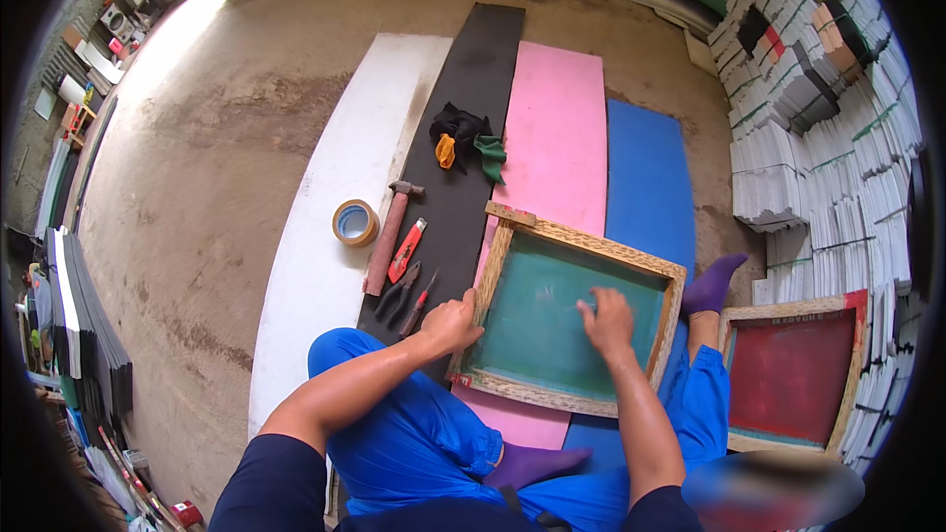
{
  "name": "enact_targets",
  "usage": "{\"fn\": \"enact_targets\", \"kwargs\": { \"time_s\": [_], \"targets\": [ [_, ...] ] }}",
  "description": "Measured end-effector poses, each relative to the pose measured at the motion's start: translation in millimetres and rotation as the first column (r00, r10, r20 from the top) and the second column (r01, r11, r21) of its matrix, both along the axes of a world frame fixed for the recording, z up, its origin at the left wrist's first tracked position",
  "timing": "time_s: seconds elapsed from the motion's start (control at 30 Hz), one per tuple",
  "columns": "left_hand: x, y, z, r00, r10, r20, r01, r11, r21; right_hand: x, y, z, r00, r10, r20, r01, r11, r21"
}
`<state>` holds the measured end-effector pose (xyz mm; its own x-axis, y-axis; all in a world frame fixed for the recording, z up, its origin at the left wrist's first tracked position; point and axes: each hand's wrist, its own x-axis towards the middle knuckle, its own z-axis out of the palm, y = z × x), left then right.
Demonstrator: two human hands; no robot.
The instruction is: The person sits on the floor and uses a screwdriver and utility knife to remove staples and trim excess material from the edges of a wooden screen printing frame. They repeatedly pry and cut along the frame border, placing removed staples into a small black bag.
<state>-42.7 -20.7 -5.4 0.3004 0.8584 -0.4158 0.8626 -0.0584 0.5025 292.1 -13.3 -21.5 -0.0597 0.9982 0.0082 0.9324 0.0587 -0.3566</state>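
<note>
A wooden screen-printing frame with green mesh (537, 330) lies tilted before my crossed legs, across the pink and blue sheets. A small wood block (511, 214) sits on its far left corner. My left hand (453, 324) is closed around the left rail. Above the mesh is my right hand (606, 320), thumb apart from the fingers; nothing shows in it, and whether it touches the mesh I cannot tell. Left of the frame lie a screwdriver (420, 303), pliers (398, 294), a red utility knife (407, 250), a hammer (386, 241) and a tape roll (355, 224).
Another wooden frame with red mesh (793, 374) rests at my right, by tied stacks of white sheets (838, 158). White (340, 158), black (478, 64), pink (559, 128) and blue (645, 172) sheets cover the floor. Dark, orange and green cloths (461, 128) lie ahead.
</note>
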Motion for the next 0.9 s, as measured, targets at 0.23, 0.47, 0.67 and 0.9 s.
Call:
{"fn": "enact_targets", "kwargs": {
  "time_s": [0.23,0.47,0.67,0.9],
  "targets": [
    [14,-1,-1,0.991,0.131,0.034,-0.135,0.965,0.224,-46,-113,33,0.849,0.529,-0.008,-0.509,0.813,-0.282],
    [3,-56,-3,0.984,0.174,0.044,-0.180,0.966,0.188,-54,-135,12,0.895,0.428,0.125,-0.417,0.903,-0.108],
    [-23,-73,21,0.985,0.174,0.014,-0.174,0.985,0.016,-76,-129,14,0.923,0.356,0.144,-0.332,0.928,-0.171],
    [-79,-63,32,0.944,0.296,-0.143,-0.279,0.952,0.124,-142,-94,33,0.919,0.390,0.051,-0.390,0.921,-0.010]
  ]
}}
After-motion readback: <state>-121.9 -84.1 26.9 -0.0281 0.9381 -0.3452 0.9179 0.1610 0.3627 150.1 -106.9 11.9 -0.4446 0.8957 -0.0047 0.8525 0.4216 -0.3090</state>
